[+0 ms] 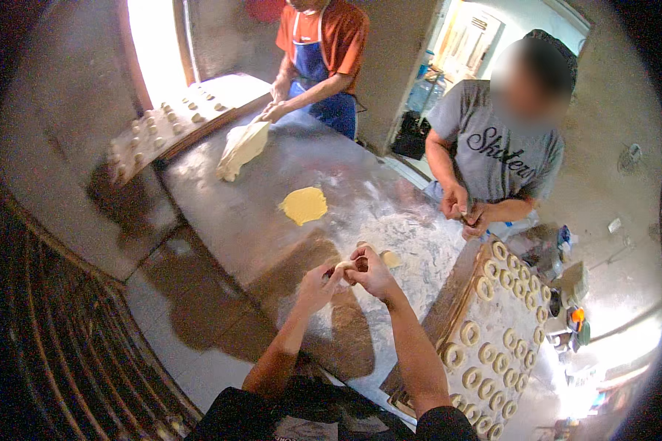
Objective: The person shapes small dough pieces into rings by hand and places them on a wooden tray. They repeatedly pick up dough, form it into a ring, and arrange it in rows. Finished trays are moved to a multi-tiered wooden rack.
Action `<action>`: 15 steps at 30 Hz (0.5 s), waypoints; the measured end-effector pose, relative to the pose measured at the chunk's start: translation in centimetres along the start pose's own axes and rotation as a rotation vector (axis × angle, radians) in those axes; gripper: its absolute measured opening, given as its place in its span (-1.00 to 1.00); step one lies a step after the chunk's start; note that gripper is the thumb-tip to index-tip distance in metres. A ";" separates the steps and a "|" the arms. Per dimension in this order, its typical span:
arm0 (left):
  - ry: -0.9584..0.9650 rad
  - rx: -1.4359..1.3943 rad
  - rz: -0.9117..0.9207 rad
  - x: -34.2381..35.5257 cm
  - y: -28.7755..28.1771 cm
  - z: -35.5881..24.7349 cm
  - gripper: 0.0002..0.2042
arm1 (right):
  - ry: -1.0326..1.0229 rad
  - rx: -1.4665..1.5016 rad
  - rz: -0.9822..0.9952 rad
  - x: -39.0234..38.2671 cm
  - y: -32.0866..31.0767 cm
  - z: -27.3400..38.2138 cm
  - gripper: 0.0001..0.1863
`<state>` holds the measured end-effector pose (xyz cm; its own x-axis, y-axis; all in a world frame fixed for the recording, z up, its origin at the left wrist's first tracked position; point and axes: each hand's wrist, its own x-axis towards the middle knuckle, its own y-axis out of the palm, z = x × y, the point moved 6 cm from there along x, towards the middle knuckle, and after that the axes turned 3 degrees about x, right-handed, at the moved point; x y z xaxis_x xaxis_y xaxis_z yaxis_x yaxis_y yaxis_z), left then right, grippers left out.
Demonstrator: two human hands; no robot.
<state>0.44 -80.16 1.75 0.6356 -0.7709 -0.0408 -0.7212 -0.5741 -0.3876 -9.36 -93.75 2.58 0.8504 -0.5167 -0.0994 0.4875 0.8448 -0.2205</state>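
Note:
Over the floured metal table point(221, 220), my left hand point(318, 288) and my right hand point(375, 276) meet with fingers pinched together. Between them is a small piece of pale dough point(343, 265), mostly hidden by the fingers. A flat round of dough point(392, 259) lies on the flour just right of my right hand. Farther off, a flattened yellow slab of dough point(304, 206) rests on the tabletop, touched by nobody.
Rows of dough rings point(470, 333) cover a board point(456, 312) at the right. At the far left, dough pieces sit on another board point(187, 136). Across the table, a person in a blue apron point(312, 73) handles a dough sheet point(244, 149). A person in grey point(463, 110) stands far right.

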 end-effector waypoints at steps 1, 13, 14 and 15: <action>0.035 -0.019 0.022 -0.1 -0.3 -0.7 -0.74 | 0.015 0.105 0.027 -0.8 -0.1 0.7 -0.67; 0.678 0.169 -0.337 -1.5 4.7 -8.2 -0.58 | -0.130 0.489 0.037 -6.1 -2.7 1.0 -0.55; 0.646 0.041 -0.331 -1.6 5.8 -8.2 -0.56 | -0.137 0.469 -0.113 -7.1 -4.3 1.3 -0.58; 0.199 -0.563 0.111 -0.5 8.7 -6.2 -0.56 | -0.062 0.439 -0.286 -8.1 -5.7 1.2 -0.59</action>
<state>-7.90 -86.47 4.07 0.5241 -0.8399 0.1408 -0.8494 -0.5035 0.1583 -18.81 -94.16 5.84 0.6750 -0.7370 -0.0345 0.7274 0.6570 0.1979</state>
